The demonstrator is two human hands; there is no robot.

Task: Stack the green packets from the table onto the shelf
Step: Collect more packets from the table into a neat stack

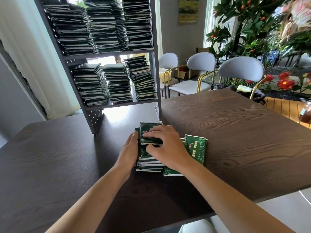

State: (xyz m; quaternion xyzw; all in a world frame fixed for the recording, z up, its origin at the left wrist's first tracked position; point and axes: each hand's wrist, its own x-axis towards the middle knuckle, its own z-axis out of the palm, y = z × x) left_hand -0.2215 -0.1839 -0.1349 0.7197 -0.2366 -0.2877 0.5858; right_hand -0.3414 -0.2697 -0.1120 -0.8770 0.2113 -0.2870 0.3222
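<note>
A pile of green packets (148,161) lies on the dark wooden table (235,132) in front of the grey shelf (116,54). My left hand (128,148) presses flat against the pile's left side. My right hand (165,145) lies over the pile, its fingers curled round the top packets (148,130). More green packets (196,147) lie just right of my right wrist. The shelf holds several tall stacks of green packets (117,83) on its lower level and fuller stacks (104,26) above.
The shelf's right post (158,81) stands just behind the pile. Lilac chairs (240,71) line the table's far side, with plants and red flowers (284,83) beyond. A brown bottle (305,115) shows at the right edge.
</note>
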